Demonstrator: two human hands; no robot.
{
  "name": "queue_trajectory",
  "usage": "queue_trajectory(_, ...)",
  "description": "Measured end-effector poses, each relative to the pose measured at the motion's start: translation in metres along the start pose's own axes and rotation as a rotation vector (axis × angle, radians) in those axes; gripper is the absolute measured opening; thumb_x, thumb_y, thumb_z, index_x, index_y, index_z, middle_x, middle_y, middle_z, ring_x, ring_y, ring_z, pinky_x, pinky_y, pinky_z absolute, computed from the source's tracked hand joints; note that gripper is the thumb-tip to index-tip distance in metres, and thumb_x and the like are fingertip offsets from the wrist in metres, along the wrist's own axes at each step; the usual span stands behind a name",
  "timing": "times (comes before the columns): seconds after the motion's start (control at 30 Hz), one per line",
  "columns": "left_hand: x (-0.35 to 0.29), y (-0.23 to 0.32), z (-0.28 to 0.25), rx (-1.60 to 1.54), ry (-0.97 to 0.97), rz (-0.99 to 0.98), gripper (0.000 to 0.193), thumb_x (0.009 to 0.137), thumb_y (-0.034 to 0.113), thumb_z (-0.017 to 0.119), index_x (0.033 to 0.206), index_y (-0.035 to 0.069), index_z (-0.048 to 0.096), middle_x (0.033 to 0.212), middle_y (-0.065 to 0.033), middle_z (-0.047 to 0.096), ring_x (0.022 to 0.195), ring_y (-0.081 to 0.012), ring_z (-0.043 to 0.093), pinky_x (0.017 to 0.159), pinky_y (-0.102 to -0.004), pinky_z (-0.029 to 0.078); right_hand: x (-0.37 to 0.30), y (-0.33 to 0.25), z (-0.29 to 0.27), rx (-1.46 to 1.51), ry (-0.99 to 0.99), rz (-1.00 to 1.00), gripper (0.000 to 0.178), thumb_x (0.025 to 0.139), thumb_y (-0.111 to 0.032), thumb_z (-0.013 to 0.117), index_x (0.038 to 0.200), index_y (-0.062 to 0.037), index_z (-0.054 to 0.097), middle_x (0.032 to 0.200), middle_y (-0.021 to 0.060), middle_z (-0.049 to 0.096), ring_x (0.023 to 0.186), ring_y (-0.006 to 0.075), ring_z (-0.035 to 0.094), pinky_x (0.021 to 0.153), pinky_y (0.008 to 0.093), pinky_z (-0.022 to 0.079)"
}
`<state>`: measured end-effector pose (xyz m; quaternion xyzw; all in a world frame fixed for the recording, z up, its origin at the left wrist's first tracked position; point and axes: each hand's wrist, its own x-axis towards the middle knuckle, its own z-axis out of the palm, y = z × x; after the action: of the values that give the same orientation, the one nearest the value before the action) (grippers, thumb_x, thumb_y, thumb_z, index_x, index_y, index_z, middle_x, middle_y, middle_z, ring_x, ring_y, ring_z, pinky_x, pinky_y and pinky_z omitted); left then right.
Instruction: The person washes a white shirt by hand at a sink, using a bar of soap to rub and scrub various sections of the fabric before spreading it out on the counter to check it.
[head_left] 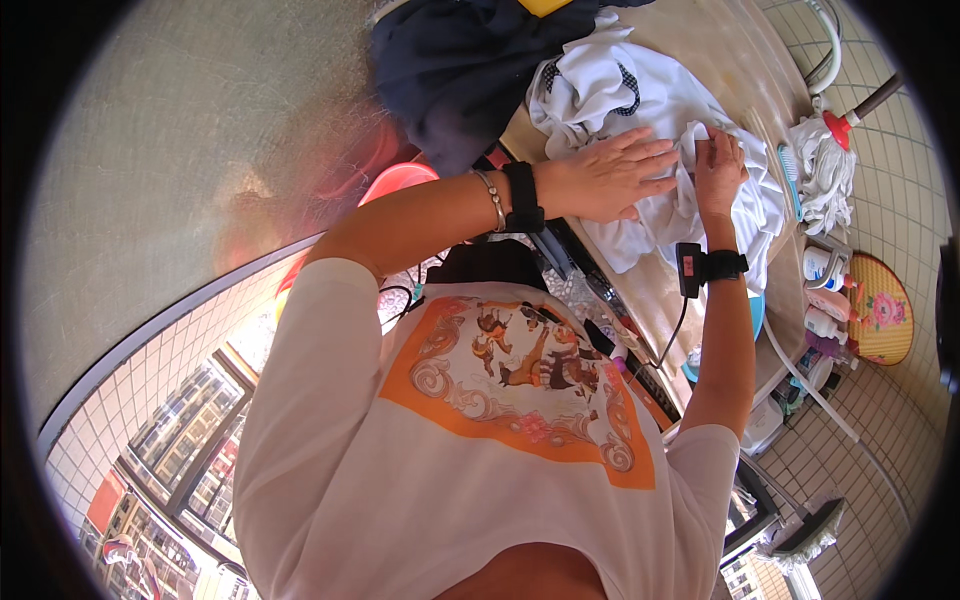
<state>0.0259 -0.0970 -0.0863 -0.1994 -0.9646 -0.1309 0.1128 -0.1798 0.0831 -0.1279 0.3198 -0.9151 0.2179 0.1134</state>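
Note:
A wet-looking white garment (660, 85) with a dark checked trim lies bunched on the tan counter (745, 55). My left hand (610, 176) rests over its near part, palm down and fingers stretched out. To the right, my right hand (719, 168) has its fingers curled onto a fold of the same garment, gripping it. The fingertips of the right hand are partly hidden in the cloth. Both wrists wear black straps.
Dark navy cloth (440, 75) lies at the far left of the garment, with something yellow (543, 5) on it. A blue brush (790, 182) is at the counter's right edge. Beyond are a white mop head (826, 175), bottles (823, 324) and a woven fan (882, 310). A red basin (398, 180) sits lower left.

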Motion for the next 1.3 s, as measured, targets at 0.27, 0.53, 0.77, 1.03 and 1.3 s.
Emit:
queue_trajectory(0.27, 0.014, -0.01, -0.004, -0.161, -0.105, -0.123, 0.085, 0.084, 0.054, 0.074, 0.14, -0.006, 0.057, 0.167, -0.028, 0.027, 0.16, -0.0396, 0.015, 0.129, -0.0545, 0.006, -0.045, -0.069, -0.076, -0.084, -0.27, -0.365, 0.035, 0.092, -0.022, 0.07, 0.126, -0.0125, 0.065, 0.155, 0.003, 0.051, 0.146, 0.0354, 0.04, 0.125, 0.0557, 0.018)
queue_trajectory(0.53, 0.039, -0.003, -0.024, -0.182, -0.109, -0.107, 0.092, 0.084, 0.051, 0.073, 0.149, -0.008, 0.045, 0.166, -0.0293, 0.028, 0.159, -0.0412, 0.016, 0.13, -0.0529, 0.008, -0.022, -0.027, -0.063, -0.043, -0.356, -0.304, 0.059, 0.108, -0.035, 0.048, 0.162, -0.0141, 0.037, 0.17, 0.0045, 0.035, 0.157, 0.0309, 0.029, 0.127, 0.0556, 0.018)
queue_trajectory(0.77, 0.044, 0.005, -0.031, -0.166, -0.104, -0.105, 0.097, 0.083, 0.052, 0.074, 0.152, -0.009, 0.042, 0.166, -0.0299, 0.028, 0.159, -0.0415, 0.017, 0.13, -0.052, 0.009, 0.013, -0.003, -0.045, -0.04, -0.267, -0.144, 0.058, 0.106, -0.034, 0.048, 0.16, -0.0138, 0.04, 0.17, 0.0061, 0.035, 0.156, 0.0298, 0.031, 0.127, 0.0557, 0.019)
queue_trajectory(1.03, 0.038, 0.009, -0.033, -0.146, -0.121, -0.156, 0.099, 0.082, 0.053, 0.074, 0.153, -0.009, 0.041, 0.167, -0.0289, 0.026, 0.159, -0.0412, 0.017, 0.13, -0.0516, 0.008, -0.04, -0.028, -0.086, 0.094, -0.324, -0.279, 0.059, 0.096, -0.01, 0.062, 0.154, -0.011, 0.049, 0.167, 0.0081, 0.039, 0.156, 0.0323, 0.032, 0.127, 0.0538, 0.025)
queue_trajectory(1.3, 0.033, 0.009, -0.029, -0.137, -0.056, -0.127, 0.099, 0.083, 0.053, 0.073, 0.153, -0.008, 0.041, 0.168, -0.0287, 0.025, 0.159, -0.0411, 0.016, 0.13, -0.0514, 0.008, -0.085, 0.006, -0.143, 0.4, -0.232, -0.125, 0.06, 0.074, 0.02, 0.058, 0.125, -0.007, 0.073, 0.136, 0.0112, 0.069, 0.135, 0.0377, 0.059, 0.113, 0.0441, 0.05)
